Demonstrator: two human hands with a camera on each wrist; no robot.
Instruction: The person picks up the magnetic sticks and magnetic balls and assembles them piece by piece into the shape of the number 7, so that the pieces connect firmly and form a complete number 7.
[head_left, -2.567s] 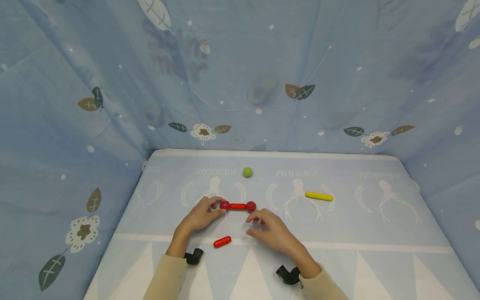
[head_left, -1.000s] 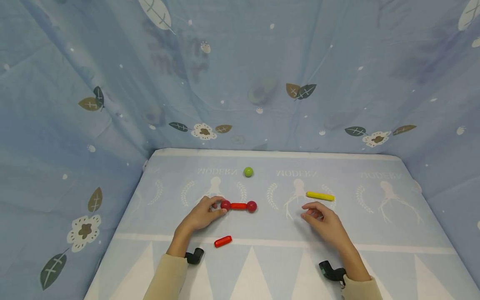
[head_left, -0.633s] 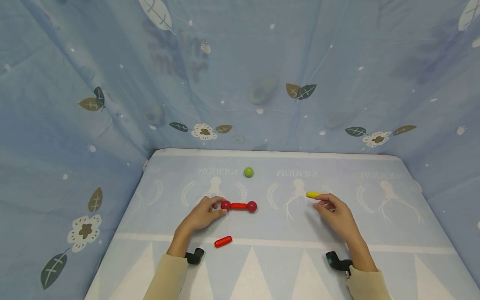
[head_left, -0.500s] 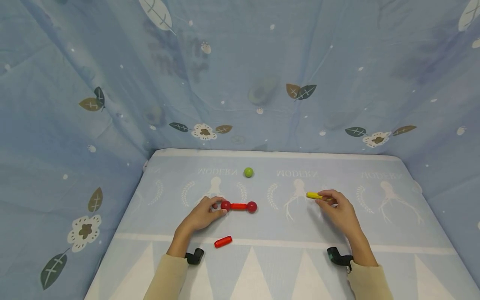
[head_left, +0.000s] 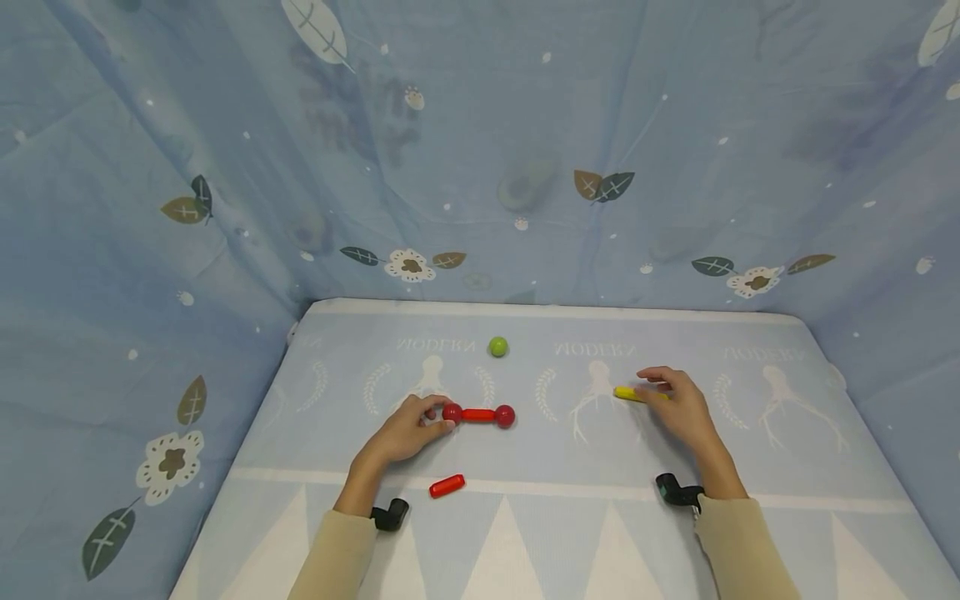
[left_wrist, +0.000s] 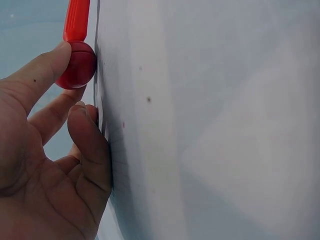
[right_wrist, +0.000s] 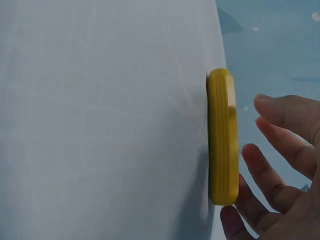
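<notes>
My left hand (head_left: 405, 429) pinches the left dark red ball (left_wrist: 80, 67) between thumb and forefinger. This ball sits on one end of a ribbed red stick (head_left: 477, 415), with a second dark red ball (head_left: 505, 416) on the other end, all in one straight line on the table. My right hand (head_left: 681, 410) is over a ribbed yellow stick (right_wrist: 223, 137) lying on the table. In the right wrist view its thumb and fingers are loosely bent and spread, with the thumb tip apart from the stick. The head view shows the hand covering the stick's right part.
A loose red stick (head_left: 447, 486) lies nearer me, between my forearms. Farther back is a green ball (head_left: 498, 347). The table (head_left: 555, 533) has a pale patterned cover and meets blue curtains (head_left: 480, 167) at its back and sides. Each wrist wears a black camera mount (head_left: 390, 514).
My right hand has left the right dark red ball and moved rightward to the yellow stick, its fingers now more spread than half a second ago. My left hand keeps its pinch.
</notes>
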